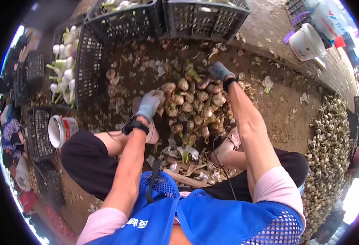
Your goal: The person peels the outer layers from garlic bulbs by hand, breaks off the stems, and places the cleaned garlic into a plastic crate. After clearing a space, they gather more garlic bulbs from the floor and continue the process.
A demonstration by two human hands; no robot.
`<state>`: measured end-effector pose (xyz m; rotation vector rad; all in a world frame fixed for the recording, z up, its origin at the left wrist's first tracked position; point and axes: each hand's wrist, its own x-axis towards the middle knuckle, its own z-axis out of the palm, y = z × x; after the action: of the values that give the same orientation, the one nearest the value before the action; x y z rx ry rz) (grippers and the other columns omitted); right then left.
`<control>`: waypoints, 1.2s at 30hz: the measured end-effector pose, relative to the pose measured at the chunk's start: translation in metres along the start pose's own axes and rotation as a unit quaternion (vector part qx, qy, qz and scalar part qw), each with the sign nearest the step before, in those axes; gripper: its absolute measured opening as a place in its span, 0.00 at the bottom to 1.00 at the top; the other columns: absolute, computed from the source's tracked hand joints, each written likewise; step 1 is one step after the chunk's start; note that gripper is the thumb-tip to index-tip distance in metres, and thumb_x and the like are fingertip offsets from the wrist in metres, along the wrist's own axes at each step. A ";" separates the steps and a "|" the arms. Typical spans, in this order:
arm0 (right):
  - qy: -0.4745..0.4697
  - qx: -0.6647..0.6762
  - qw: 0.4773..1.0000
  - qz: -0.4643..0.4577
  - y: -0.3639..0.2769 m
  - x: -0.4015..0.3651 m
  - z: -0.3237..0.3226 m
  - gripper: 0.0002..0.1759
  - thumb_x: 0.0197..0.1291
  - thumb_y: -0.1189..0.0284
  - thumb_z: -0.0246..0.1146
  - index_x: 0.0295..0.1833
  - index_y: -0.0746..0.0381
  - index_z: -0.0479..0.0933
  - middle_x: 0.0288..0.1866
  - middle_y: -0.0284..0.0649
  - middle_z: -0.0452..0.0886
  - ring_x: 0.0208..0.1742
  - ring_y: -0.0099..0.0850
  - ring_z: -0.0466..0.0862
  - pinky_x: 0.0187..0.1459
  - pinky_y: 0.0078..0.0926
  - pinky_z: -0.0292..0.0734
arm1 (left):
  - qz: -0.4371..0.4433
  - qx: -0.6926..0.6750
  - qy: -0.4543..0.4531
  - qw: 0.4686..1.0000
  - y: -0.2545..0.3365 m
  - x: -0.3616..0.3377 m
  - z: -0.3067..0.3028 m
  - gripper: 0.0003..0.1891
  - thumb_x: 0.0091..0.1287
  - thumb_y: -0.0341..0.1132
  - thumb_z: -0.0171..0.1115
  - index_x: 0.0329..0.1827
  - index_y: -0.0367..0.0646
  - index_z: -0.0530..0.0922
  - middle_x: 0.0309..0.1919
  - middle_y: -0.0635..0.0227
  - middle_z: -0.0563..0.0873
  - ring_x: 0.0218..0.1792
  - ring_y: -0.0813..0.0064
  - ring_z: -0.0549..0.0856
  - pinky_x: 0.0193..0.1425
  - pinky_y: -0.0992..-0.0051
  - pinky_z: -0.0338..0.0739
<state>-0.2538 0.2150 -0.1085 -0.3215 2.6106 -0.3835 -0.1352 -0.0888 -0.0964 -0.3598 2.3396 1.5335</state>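
Observation:
A heap of garlic bulbs [202, 96], brownish and with some stalks on, lies on the ground between my feet. My left hand [150, 102], in a pale grey-blue glove, is at the heap's left edge with its fingers curled in. Whether a bulb is inside them is hidden. Toward the far right edge of the heap is my right hand [220, 71], gloved too, just above the bulbs. Its fingers are blurred and turned away, so their grip does not show. Loose skins and stalk scraps [185, 154] lie nearer my lap.
Black plastic crates [124, 25] stand beyond the heap, and another crate [90, 65] on the left is beside cleaned white garlic [67, 67]. White buckets [62, 131] [307, 42] stand at left and far right. A large garlic pile [328, 143] spreads along the right.

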 end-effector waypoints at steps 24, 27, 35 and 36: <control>-0.058 0.945 0.280 -0.157 -0.158 -0.088 -0.016 0.17 0.63 0.67 0.50 0.56 0.59 0.69 0.50 0.45 0.77 0.52 0.46 0.75 0.57 0.46 0.67 | 0.318 0.240 0.605 0.689 0.267 -0.262 -0.333 0.16 0.67 0.43 0.51 0.40 0.39 0.79 0.33 0.63 0.82 0.32 0.71 0.80 0.37 0.72 0.74; -0.116 0.919 0.317 -0.202 -0.233 -0.138 -0.020 0.17 0.64 0.65 0.50 0.55 0.59 0.69 0.49 0.43 0.77 0.53 0.43 0.75 0.54 0.43 0.68 | 0.279 0.126 0.376 0.874 0.234 -0.298 -0.213 0.19 0.69 0.46 0.45 0.50 0.42 0.75 0.42 0.69 0.80 0.31 0.81 0.77 0.34 0.82 0.73; -0.003 0.800 0.582 -0.145 -0.299 -0.283 -0.018 0.19 0.63 0.72 0.52 0.58 0.67 0.69 0.45 0.37 0.79 0.43 0.24 0.79 0.45 0.20 0.74 | 0.126 -0.533 0.015 0.836 0.112 -0.247 -0.055 0.13 0.68 0.31 0.50 0.54 0.41 0.72 0.39 0.71 0.80 0.36 0.79 0.81 0.35 0.80 0.76; 0.004 0.800 0.584 -0.141 -0.289 -0.286 -0.018 0.19 0.63 0.72 0.52 0.58 0.67 0.69 0.45 0.37 0.79 0.43 0.24 0.79 0.45 0.20 0.74 | 0.112 -0.560 0.009 0.821 0.114 -0.252 -0.047 0.12 0.67 0.31 0.52 0.51 0.41 0.74 0.35 0.73 0.81 0.33 0.80 0.80 0.30 0.81 0.75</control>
<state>0.0280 0.0321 0.1217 -0.0301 1.1929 -2.4434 0.0467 -0.0787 0.1170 -0.3341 1.2217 2.8892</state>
